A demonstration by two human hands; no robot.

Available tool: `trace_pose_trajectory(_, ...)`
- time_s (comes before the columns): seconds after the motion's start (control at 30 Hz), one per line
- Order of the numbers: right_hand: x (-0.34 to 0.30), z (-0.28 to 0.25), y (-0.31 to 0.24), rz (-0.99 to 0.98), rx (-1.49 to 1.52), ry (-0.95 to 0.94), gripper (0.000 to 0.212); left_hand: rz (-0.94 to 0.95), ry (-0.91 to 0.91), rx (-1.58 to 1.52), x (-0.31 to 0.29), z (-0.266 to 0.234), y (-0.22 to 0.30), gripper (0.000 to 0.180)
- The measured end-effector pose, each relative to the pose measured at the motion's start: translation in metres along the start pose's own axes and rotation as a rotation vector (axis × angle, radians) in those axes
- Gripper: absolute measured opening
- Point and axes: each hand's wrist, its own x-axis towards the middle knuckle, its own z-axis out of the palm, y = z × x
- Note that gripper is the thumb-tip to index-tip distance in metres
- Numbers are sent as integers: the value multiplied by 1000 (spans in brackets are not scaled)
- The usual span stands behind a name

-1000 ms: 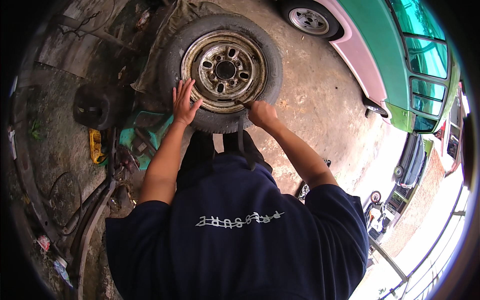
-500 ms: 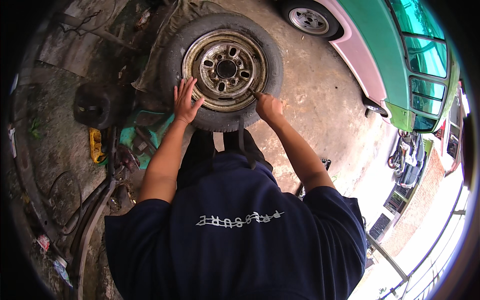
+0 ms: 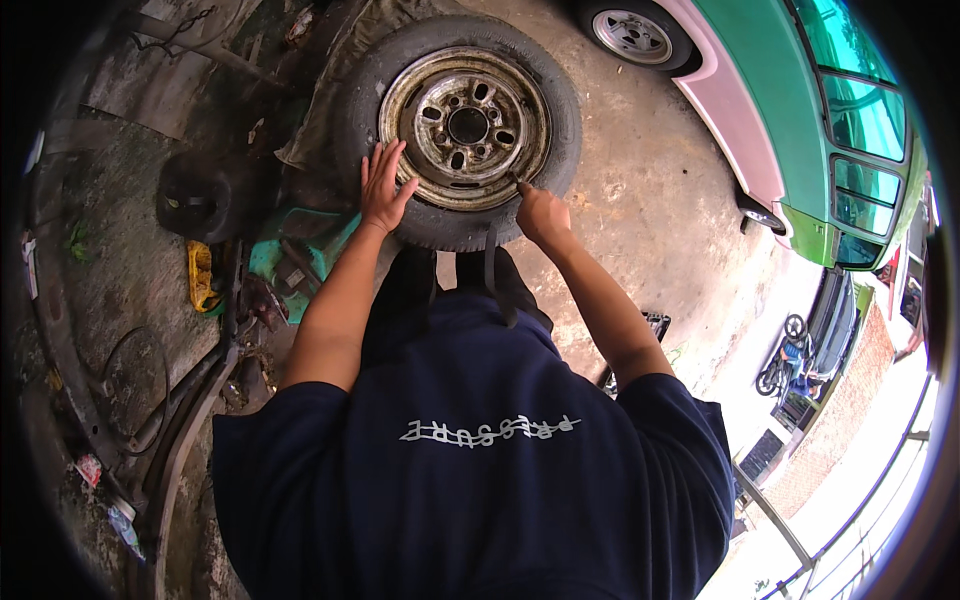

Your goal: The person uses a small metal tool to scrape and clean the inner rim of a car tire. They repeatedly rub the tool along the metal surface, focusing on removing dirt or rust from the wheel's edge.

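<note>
In front of me is a wheel with a black rubber tyre (image 3: 357, 110) around a rusty, dirt-stained steel rim (image 3: 466, 194). My left hand (image 3: 383, 190) lies with fingers spread over the near left of the tyre, its fingertips at the rim's edge. At the near right edge of the rim, my right hand (image 3: 546, 215) is closed around a short dark tool (image 3: 521, 185). Only the tool's tip shows against the rim; the fist hides the rest, so its exact kind cannot be made out. A dark strap (image 3: 490, 265) hangs between my body and the tyre.
A green and pink van (image 3: 760, 110) stands at the far right. A dark round object (image 3: 195, 195), a yellow plastic piece (image 3: 202, 278), a green plastic piece (image 3: 300, 245) and bent metal bars (image 3: 190, 440) lie on the left. A motorbike (image 3: 785, 360) is farther off at right.
The wheel and surroundings sit slightly higher and farther right in the picture. Both hands keep nearly the same places on the wheel, and the right fist stays closed on the tool.
</note>
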Motion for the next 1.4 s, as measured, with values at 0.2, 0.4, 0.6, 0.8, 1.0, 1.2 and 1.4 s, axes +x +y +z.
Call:
trace_pose_trajectory(0.2,-3,-27,24,-51,57,194,36,23,4,7,1,3,-5,79)
trace_pose_trajectory(0.4,-21,7,-18,-242,-262,21,30,7,-25,-45,2,-2,-5,81)
trace_pose_trajectory(0.6,-13,7,-26,-169,99,16,24,7,199,-356,10,-4,-8,77)
trace_pose_trajectory(0.8,-6,-19,21,-203,65,16,34,-135,223,-548,7,-21,-17,75)
trace_pose_trajectory(1.0,-3,14,-25,-387,174,29,30,-277,131,-681,7,-34,-16,75)
trace_pose_trajectory(1.2,0,16,-23,-252,210,45,32,-341,82,-755,10,-45,-16,75)
trace_pose_trajectory(1.4,-4,16,-5,-285,296,-41,36,-385,71,-794,11,-47,-18,75)
